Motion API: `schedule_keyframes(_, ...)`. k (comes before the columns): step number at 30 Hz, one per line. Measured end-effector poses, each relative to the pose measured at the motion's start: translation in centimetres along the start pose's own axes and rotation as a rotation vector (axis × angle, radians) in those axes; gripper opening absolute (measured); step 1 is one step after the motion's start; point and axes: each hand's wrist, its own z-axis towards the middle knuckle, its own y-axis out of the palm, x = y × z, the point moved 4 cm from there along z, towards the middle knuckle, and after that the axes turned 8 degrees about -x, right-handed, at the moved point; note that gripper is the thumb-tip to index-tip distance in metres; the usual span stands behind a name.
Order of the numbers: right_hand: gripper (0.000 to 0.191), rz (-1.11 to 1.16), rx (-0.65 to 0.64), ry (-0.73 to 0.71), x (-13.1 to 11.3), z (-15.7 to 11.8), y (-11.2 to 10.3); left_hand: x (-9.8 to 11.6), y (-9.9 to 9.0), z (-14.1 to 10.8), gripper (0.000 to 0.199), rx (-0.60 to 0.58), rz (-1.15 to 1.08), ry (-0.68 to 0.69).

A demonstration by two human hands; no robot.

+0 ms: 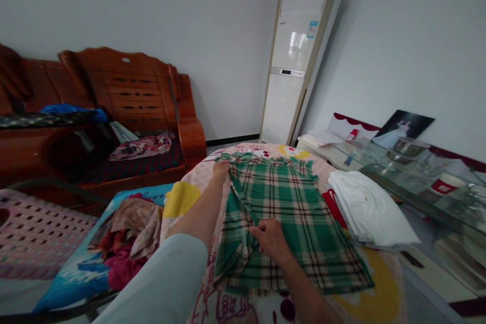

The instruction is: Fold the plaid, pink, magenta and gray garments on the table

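A green plaid shirt [292, 202] with ruffled shoulders lies spread on a cloth-covered round table. Its left side is folded inward, leaving a loose edge that runs down from the shoulder. With arm stretched out, my left hand [221, 167] grips the shirt at its far left shoulder; the fingertips are partly hidden. Lower down, near the middle of the shirt, my right hand [269, 239] pinches the folded edge between thumb and fingers. The edge looks drawn straight between the two hands.
A folded white cloth [368, 207] lies at the table's right, over something red. Left are a yellow folded cloth [182, 198] and a clothes pile [132, 228]. Beyond stand a wooden sofa [129, 91], a tall air conditioner [286, 55] and a glass shelf [410, 177].
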Motion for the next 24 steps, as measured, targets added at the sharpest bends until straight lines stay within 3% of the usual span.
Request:
schedule_keyframes(3,0.029,0.175,-0.043,0.129,0.7,-0.6,-0.2,2.0,0.8,0.7,0.031,0.029,0.091,0.052)
schedule_keyframes(7,0.020,0.290,-0.105,0.169,1.6,-1.9,-0.5,4.9,4.2,0.5,0.033,-0.080,0.222,0.169)
schedule_keyframes(13,0.003,0.260,-0.013,0.181,3.0,-3.1,-1.1,5.5,9.7,-1.2,0.026,-0.285,0.361,0.247)
schedule_keyframes(17,0.013,0.314,0.025,0.153,3.4,-3.4,-1.3,5.6,10.4,-1.8,0.032,-0.297,0.380,0.302)
schedule_keyframes(24,0.015,0.299,-0.108,0.168,3.9,-4.4,-1.3,6.5,11.0,-1.6,0.034,-0.257,0.313,0.371)
